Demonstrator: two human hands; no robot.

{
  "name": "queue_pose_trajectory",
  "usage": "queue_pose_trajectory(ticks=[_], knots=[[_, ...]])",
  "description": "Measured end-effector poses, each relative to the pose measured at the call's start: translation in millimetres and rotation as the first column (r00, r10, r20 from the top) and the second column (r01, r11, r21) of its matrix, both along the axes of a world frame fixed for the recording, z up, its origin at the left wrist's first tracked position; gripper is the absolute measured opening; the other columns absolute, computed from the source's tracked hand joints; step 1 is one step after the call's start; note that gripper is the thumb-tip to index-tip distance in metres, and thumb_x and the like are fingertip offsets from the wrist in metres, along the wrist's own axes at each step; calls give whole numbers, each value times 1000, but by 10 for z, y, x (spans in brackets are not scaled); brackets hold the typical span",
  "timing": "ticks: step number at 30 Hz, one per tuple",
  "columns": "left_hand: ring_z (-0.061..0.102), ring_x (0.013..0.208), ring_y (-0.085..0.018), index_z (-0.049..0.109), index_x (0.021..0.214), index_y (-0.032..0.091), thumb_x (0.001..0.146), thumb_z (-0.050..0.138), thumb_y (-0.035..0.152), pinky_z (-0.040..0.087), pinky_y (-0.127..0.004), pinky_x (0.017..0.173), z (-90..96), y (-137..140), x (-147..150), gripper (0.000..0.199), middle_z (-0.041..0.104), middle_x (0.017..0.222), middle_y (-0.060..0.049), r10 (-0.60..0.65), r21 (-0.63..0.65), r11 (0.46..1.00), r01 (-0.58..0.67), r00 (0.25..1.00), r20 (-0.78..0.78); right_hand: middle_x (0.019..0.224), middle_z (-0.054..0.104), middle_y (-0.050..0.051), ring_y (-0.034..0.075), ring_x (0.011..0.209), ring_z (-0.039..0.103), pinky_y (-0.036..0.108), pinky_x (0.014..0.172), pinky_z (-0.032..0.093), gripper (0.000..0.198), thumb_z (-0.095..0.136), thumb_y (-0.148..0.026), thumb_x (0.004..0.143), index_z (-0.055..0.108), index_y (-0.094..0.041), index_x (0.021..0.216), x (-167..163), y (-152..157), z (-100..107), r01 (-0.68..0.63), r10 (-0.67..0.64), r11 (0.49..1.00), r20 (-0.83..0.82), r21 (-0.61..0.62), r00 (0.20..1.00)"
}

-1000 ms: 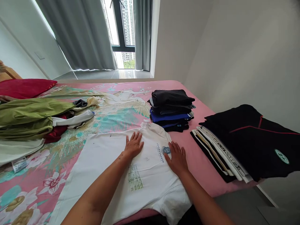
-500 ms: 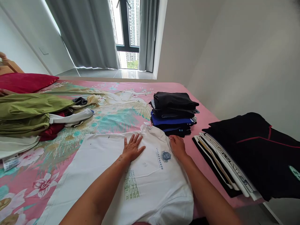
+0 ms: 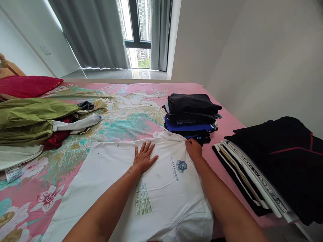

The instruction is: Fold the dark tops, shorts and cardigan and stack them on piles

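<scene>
A white T-shirt (image 3: 169, 195) with a dark blue crest and green printed text lies spread on the bed, its collar pointing to the right. My left hand (image 3: 145, 158) rests flat on the upper middle of the shirt with its fingers spread. At the shirt's collar end, my right hand (image 3: 193, 148) pinches the edge of the fabric near the shoulder. The tips of its fingers are partly hidden. Just beyond the right hand stands a stack of folded dark clothes (image 3: 193, 104), black on top with a blue layer below.
Another pile of folded clothes (image 3: 275, 168), topped by a black garment with red piping, lies at the right edge. Loose clothes (image 3: 37, 114), mostly olive green, are heaped at the left. A red pillow (image 3: 27, 86) lies behind them on the floral bedsheet (image 3: 123, 129).
My right hand has pulled the collar end of the shirt slightly to the right, stretching the fabric. The left hand stays flat on it. The view has shifted a little.
</scene>
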State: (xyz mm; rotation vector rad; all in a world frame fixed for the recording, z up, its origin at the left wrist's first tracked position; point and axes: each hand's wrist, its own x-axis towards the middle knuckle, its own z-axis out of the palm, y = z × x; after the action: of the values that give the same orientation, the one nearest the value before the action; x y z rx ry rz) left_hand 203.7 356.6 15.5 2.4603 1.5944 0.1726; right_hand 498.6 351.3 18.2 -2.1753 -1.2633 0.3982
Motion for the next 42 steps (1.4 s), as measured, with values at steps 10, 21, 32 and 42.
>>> queue_pose_trajectory(ticks=[10, 21, 32, 42], knots=[[6, 143, -27, 24, 145, 32, 84, 28, 66, -11, -56, 110, -19, -20, -17, 70, 17, 155, -1, -7, 25, 1000, 7, 1000, 14, 84, 62, 4, 18, 80, 55, 26, 69, 38, 35, 40, -41, 85, 58, -19, 106, -457, -212, 316, -22, 16, 964, 26, 267, 1000], [8, 142, -28, 26, 145, 31, 84, 32, 65, -9, -57, 110, -23, -18, -7, 70, 18, 155, -2, -5, 22, 1000, 5, 999, 34, 93, 66, 8, 21, 85, 60, 30, 75, 41, 36, 34, -33, 91, 51, -17, 118, -627, 130, 553, -101, 98, 991, 37, 91, 995], [6, 143, -26, 25, 145, 30, 86, 27, 64, -8, -58, 109, 13, 3, 31, 69, 17, 155, -2, -5, 20, 1000, 5, 1000, 3, 154, 12, 5, 21, 142, 6, 50, 113, 0, 60, 20, -43, 94, 20, -15, 147, -647, -953, 121, -310, 411, 892, 304, -328, 860], [6, 143, -27, 24, 146, 29, 86, 27, 64, -6, -57, 110, 36, 15, 53, 70, 16, 155, -3, 5, 8, 1000, -5, 1000, -28, 154, 8, 1, 19, 142, 2, 45, 114, -3, 63, 20, -49, 94, 16, -19, 149, -793, -1279, 198, -437, 532, 839, 315, -325, 786]])
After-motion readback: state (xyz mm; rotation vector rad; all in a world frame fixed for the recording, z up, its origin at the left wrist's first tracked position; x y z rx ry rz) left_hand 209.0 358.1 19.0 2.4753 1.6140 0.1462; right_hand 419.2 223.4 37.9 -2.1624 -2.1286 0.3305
